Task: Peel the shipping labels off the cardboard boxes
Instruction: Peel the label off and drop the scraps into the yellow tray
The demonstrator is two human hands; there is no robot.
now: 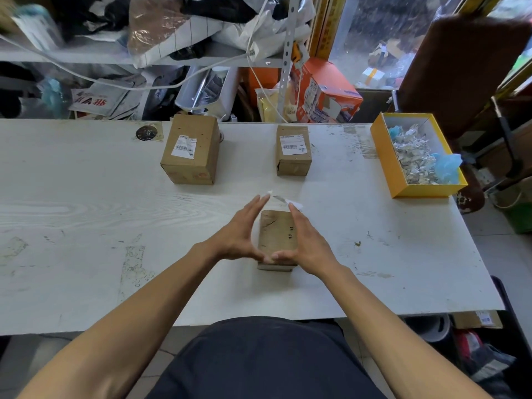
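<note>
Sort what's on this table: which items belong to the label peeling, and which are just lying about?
Job:
- near brown cardboard box, top bare, between both hands
- far-left brown cardboard box, labelled
- far-right brown cardboard box, labelled
- yellow open box of crumpled paper scraps

Lying about:
- round dark disc
- orange carton behind the table

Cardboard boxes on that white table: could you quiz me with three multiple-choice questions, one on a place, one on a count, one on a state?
1. Where is the yellow tray of crumpled label scraps?
A. far right of the table
B. under the table
C. between the hands

2. How many cardboard boxes show a shipping label on top?
A. none
B. two
C. four

3. How does the near box look on top?
A. bare
B. fully labelled
C. cut open

A: the yellow tray sits at the table's right end.
B: the left box and the right box each carry one.
A: the near box, between the left hand and right hand, shows plain cardboard.
</note>
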